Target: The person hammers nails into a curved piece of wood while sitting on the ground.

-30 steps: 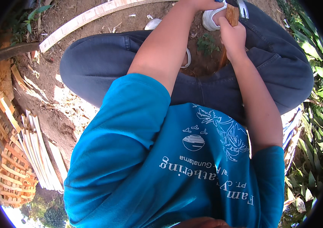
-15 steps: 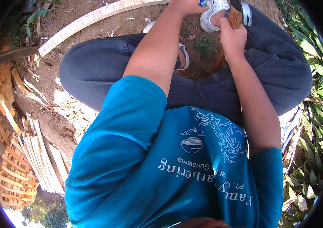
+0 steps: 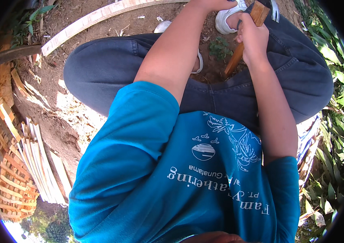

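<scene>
My right hand is closed around a brown wooden bar. The bar slants from a squared upper end down between my legs. A dark strip shows beside the fingers, its kind unclear. My left hand reaches to the top edge of the picture, which cuts off much of it. Its fingers look closed, and what they hold cannot be made out. Close to both hands is a white shoe on my foot. My legs, in dark trousers, are folded to either side.
A long curved pale wooden strip lies on the soil at the upper left. At far left are a woven basket and a bundle of thin pale slats. Green leafy plants line the right side. A small weed grows between my legs.
My right hand has shifted slightly to the right with the wooden bar, which leans more and shows more of its lower length. My left hand has moved a little right and up.
</scene>
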`<control>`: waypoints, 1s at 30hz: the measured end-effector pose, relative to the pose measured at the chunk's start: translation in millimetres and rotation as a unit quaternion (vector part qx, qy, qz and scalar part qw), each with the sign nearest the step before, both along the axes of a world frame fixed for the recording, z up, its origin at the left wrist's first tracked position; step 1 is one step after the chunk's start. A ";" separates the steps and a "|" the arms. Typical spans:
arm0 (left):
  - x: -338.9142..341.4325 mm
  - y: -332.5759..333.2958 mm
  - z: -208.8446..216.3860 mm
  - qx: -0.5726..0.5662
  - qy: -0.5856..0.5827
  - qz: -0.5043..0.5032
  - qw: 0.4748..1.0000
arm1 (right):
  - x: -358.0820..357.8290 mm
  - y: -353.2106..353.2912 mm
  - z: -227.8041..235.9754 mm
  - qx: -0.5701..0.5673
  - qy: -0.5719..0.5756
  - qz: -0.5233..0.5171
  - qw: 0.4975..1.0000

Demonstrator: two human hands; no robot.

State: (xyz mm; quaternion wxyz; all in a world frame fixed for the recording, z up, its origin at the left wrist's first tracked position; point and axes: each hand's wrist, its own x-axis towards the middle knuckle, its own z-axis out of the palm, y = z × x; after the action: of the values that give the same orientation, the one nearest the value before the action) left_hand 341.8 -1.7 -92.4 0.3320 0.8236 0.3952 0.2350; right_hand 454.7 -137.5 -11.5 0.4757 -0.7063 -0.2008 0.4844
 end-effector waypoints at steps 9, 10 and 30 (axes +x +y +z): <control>-1.7 -0.1 0.5 -0.006 0.006 0.020 1.000 | -7.4 -11.7 -1.6 0.022 -0.063 0.027 0.997; 0.2 -0.4 1.4 0.002 0.003 0.021 1.000 | -4.9 -13.8 -3.9 0.014 -0.054 0.032 0.998; -9.3 -1.7 -5.1 -0.075 0.007 0.003 0.997 | 2.1 -10.9 -31.8 -0.050 -0.132 0.105 0.984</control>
State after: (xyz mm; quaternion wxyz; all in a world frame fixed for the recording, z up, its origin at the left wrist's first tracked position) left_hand 332.5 -3.3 -97.5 0.3891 0.7967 0.4167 0.2004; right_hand 456.8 -148.3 -43.3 0.3560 -0.7615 -0.3105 0.4438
